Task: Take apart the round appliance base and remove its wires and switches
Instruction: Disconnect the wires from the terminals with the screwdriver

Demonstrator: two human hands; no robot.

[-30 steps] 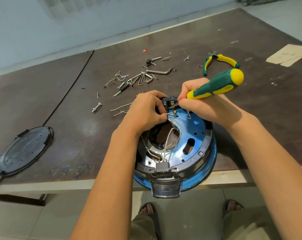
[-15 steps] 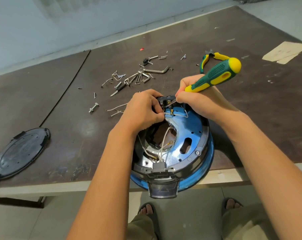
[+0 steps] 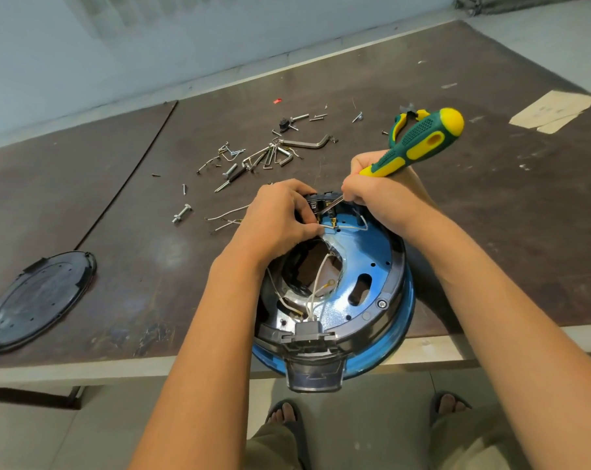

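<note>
The round appliance base [image 3: 372, 256] sits open side up on the table [image 3: 490, 232], overhanging its near edge. At the base's far rim the left hand [image 3: 277, 215] pinches a white wire [image 3: 350, 227] with curled fingers, right beside the black switch block [image 3: 321, 201]. The right hand [image 3: 380, 198] is wrapped round the screwdriver [image 3: 419, 140], its tip laid in among the block's terminals.

To my eye the job is to free that terminal. Keep the tip seated and lever gently, drawing the wire straight out, because a slip would jab the left fingers close by. Loose screws [image 3: 253, 157] lie beyond the base.

Compared with a second ago, hardly anything differs. Both hands stay at the block, but the handle now covers most of the pliers [image 3: 398, 125], which showed clear beyond the base before.
</note>
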